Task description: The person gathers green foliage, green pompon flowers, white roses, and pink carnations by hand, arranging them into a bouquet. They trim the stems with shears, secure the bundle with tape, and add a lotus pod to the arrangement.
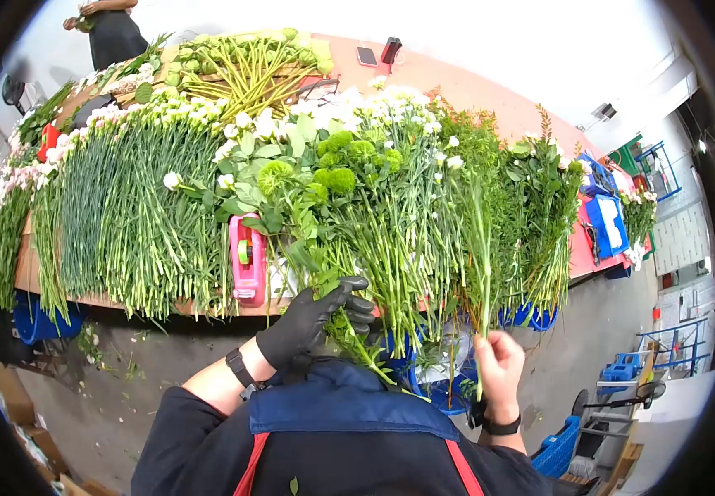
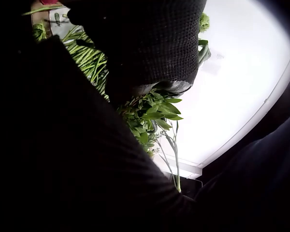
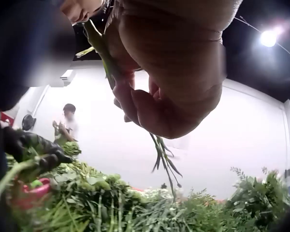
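Observation:
My left hand (image 1: pixel 312 321), in a black glove, grips a bunch of leafy stems (image 1: pixel 357 347) in front of my chest. The stem ends slant down to the right below the glove. Dark glove fabric (image 2: pixel 154 43) fills much of the left wrist view, with green leaves (image 2: pixel 159 113) beside it. My bare right hand (image 1: pixel 500 368) pinches a single long green stem (image 1: pixel 481 273) between thumb and fingers, held upright to the right of the bunch. In the right wrist view that stem (image 3: pixel 102 50) passes through the fingers, thin buds at its far end.
Rows of cut flowers and greenery (image 1: pixel 159 215) cover the table before me. A pink tape dispenser (image 1: pixel 246 285) stands at its front edge. Blue buckets (image 1: pixel 440 397) sit below the edge. At the back lie a phone (image 1: pixel 367 56) and more stems. Another person (image 1: pixel 114 33) stands at far left.

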A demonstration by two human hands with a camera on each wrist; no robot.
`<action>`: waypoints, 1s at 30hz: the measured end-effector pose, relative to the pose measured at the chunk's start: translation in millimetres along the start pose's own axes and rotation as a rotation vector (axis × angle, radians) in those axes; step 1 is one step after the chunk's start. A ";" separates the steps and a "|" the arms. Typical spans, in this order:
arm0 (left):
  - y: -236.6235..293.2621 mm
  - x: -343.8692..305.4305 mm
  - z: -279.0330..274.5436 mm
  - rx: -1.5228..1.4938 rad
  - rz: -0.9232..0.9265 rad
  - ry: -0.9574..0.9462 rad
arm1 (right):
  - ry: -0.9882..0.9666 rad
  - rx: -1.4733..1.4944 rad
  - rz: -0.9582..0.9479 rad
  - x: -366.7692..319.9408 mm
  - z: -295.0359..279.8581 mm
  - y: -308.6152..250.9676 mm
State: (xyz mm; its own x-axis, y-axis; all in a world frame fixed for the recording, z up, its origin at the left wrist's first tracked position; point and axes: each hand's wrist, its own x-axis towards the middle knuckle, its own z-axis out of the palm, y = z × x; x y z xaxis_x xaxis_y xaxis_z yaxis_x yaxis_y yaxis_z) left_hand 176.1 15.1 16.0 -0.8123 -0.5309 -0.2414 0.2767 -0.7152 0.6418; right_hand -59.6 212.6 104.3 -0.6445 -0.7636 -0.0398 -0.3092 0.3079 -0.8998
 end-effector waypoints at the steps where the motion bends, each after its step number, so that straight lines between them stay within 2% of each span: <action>1: 3.1 -3.7 -3.1 -0.008 0.001 0.000 | -0.030 -0.034 -0.038 -14.2 -0.5 4.0; 2: 5.6 -7.7 -5.5 -0.015 -0.003 0.001 | -0.072 -0.030 0.021 -28.0 -2.8 -11.9; 6: 2.8 -15.3 -21.6 -0.052 -0.028 -0.037 | -0.113 0.043 0.011 -58.8 -13.5 -48.8; 10: 4.6 -19.4 -20.0 -0.089 -0.057 -0.116 | -0.260 -0.079 -0.155 -67.0 -7.5 -47.3; 11: 6.4 -18.5 -17.3 -0.169 -0.118 -0.162 | -0.310 -0.122 -0.228 -65.4 -0.4 -42.0; 13: 18.7 -30.0 -3.2 0.027 0.026 -0.198 | -0.339 -0.223 -0.324 -63.7 19.4 -25.6; 16: -53.9 5.7 -65.8 0.341 0.230 -0.296 | -0.277 -0.392 -0.419 -65.5 53.8 19.4; 20: -51.9 6.2 -59.3 0.258 0.265 -0.308 | -0.265 -0.337 -0.472 -63.5 83.9 65.7; 25: -25.1 -14.8 -53.7 0.824 0.354 -0.214 | -0.350 -0.327 -0.404 -51.3 99.2 87.8; 28: -2.7 -22.7 -23.3 0.567 0.318 -0.232 | -0.462 -0.293 -0.392 -38.7 102.1 100.2; 29: -3.5 -25.3 -24.1 0.492 0.292 -0.226 | -0.571 -0.291 -0.371 -29.0 100.7 95.4; 30: 0.5 -24.2 -14.2 0.247 0.130 -0.147 | -0.751 -0.377 -0.273 -14.9 96.5 95.1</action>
State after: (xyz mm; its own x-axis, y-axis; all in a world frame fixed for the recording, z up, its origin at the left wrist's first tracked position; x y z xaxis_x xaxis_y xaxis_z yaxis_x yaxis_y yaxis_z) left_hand 203.2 21.2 11.8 -0.8486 -0.5266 -0.0498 0.2644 -0.5039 0.8223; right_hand -11.9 198.5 -22.6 0.0745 -0.9682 -0.2390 -0.6810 0.1257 -0.7214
